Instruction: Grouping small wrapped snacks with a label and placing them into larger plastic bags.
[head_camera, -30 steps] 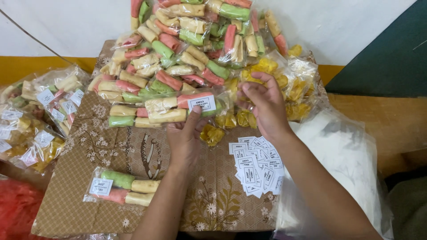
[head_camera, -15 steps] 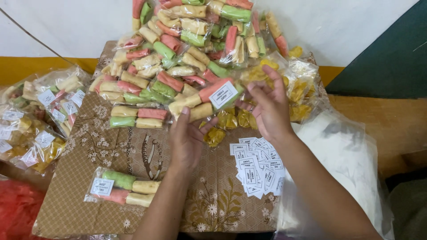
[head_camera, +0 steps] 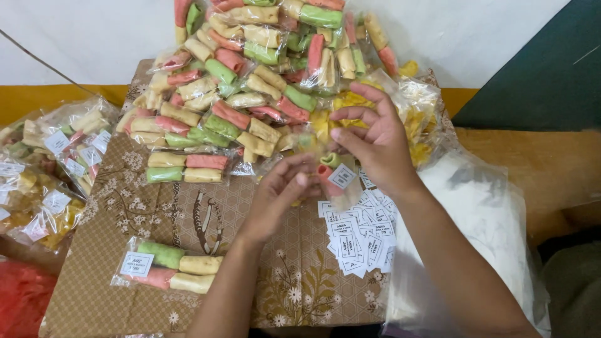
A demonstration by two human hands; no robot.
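2 hands meet over 1 small clear packet (head_camera: 332, 172) of pink, green and cream rolled snacks near frame centre — left hand (head_camera: 282, 191) curled under it with fingertips pinching its lower end, right hand (head_camera: 375, 141) cupped over the top, fingers bent around the bag, a white label already showing on it. Judged step: labelling in hand, and the next move calls for pressing the label flat with a steady grip. Labelled packet (head_camera: 169, 266) at 7 o'clock on the patterned cloth (head_camera: 125, 213), heap of packets (head_camera: 250, 81) at 12, loose label stack (head_camera: 357, 235) at 5 — bagged packs (head_camera: 56, 150) at 9.
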